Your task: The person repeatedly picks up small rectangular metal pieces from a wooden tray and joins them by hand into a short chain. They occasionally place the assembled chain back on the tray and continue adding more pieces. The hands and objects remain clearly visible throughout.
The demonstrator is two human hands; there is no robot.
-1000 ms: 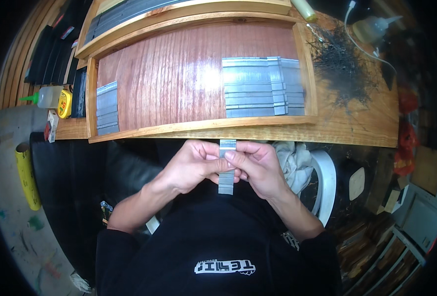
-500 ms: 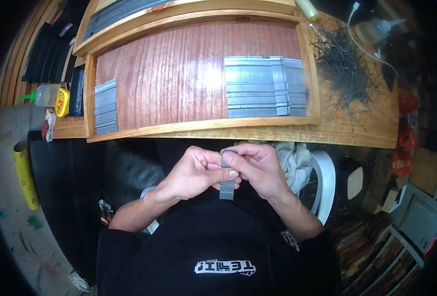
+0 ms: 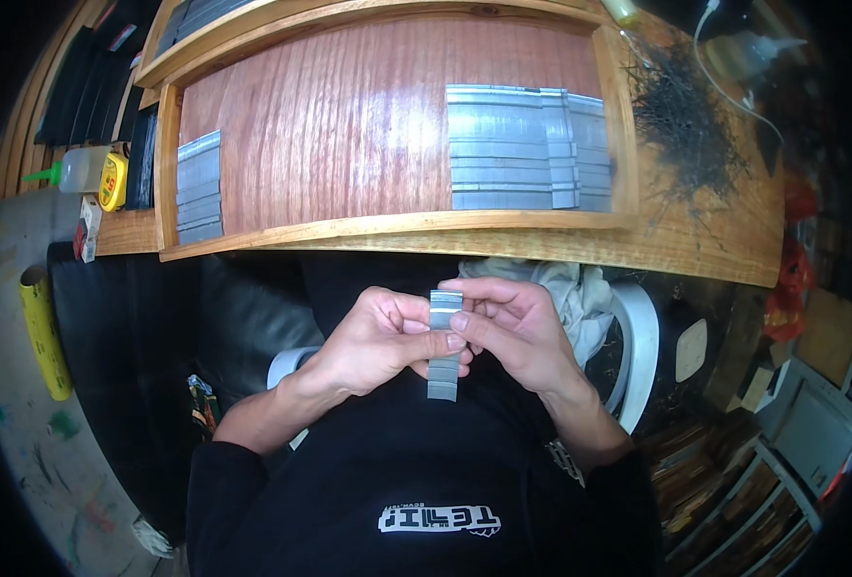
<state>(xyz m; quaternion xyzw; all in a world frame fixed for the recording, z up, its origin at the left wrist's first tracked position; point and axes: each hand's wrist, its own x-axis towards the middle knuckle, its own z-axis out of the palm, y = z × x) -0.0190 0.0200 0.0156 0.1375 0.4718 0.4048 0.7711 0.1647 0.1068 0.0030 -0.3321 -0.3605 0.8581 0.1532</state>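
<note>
A short gray banded strip (image 3: 442, 318) is held between the two hands, in front of the black shirt (image 3: 339, 490), on the near side of the surface (image 3: 724, 245). The left hand (image 3: 387, 338) grips it from the left, thumb lying across its face and fingers behind. The right hand (image 3: 508, 329) pinches its right edge, with the thumb on the strip and the index finger by its far end. The near end of the strip sticks out below the fingers.

Just beyond the hands, a shallow wooden tray (image 3: 330, 144) lies on the surface. Gray strips (image 3: 498, 149) lie in rows at its right side, and a narrower column of strips (image 3: 200, 188) lies at its left end. A second tray (image 3: 209, 51) sits on the far side.

Right of the tray is a tangled heap of thin dark pieces (image 3: 686, 120), with a clear bottle (image 3: 741, 58) beyond it. On the left, a green-tipped bottle (image 3: 84, 171) is next to a yellow container (image 3: 112, 183). A pale cloth (image 3: 584, 303) hangs near the right hand.
</note>
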